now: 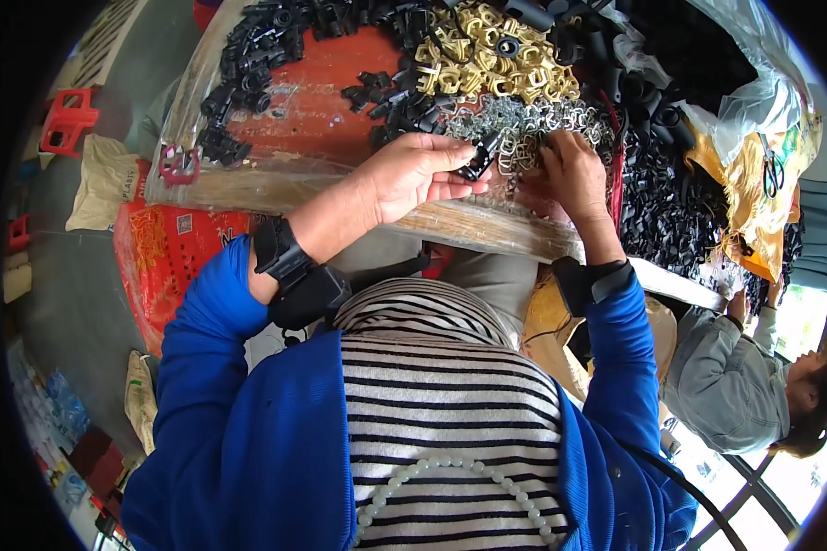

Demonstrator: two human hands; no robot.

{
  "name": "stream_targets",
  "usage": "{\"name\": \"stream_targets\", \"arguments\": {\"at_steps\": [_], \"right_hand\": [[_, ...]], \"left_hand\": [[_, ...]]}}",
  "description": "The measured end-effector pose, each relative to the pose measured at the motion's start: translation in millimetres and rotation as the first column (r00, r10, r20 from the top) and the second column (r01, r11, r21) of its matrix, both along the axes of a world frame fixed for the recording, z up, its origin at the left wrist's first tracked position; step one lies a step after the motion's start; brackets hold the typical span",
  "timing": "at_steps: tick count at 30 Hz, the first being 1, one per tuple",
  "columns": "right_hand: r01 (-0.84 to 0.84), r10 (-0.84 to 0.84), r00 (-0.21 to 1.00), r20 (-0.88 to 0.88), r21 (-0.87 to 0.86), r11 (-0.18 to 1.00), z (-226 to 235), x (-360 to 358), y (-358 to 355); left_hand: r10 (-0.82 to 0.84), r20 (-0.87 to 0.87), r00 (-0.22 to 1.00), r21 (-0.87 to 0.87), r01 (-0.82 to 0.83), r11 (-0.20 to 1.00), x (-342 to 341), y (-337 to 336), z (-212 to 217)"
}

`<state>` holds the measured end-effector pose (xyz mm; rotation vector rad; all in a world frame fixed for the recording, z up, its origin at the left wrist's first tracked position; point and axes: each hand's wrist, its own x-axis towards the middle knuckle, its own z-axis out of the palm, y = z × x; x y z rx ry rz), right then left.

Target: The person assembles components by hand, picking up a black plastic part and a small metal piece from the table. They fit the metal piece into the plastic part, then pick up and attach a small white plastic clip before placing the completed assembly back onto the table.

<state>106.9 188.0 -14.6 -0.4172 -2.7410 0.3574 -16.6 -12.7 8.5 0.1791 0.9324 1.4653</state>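
Note:
My left hand [412, 174] grips a small black plastic buckle part [481, 158] between thumb and fingers, just over the near edge of the red table [322, 101]. My right hand [574, 170] reaches into a heap of small silver metal clips [524, 124], fingers curled down among them; whether it holds one is hidden. Behind the silver heap lies a pile of brass-coloured metal pieces [487, 60]. Black plastic parts [248, 64] are strewn across the table top. Both wrists wear black straps, and the sleeves are blue.
Clear plastic sheeting covers the table. To the right hang bags of black parts [671, 202], with scissors [772, 170] on a yellow bag. Another person [735, 376] sits at lower right. A red printed sack [170, 248] and red plastic pieces [64, 119] lie left.

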Motion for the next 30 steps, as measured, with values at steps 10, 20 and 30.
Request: {"name": "stream_targets", "arguments": {"at_steps": [10,20,30], "right_hand": [[-0.017,0.025,0.998,0.059,-0.122,0.992,-1,-6,1],[-0.054,0.051,0.998,-0.031,-0.088,0.995,-5,-3,-4],[-0.016,0.023,0.998,0.063,-0.111,0.994,-4,14,-1]], "left_hand": [[0.057,0.042,0.998,0.003,-0.057,0.998,-4,2,-4],[0.101,0.005,0.995,0.047,-0.101,0.994,13,-12,14],[0.123,0.042,0.991,0.028,-0.124,0.992,12,-10,7]]}}
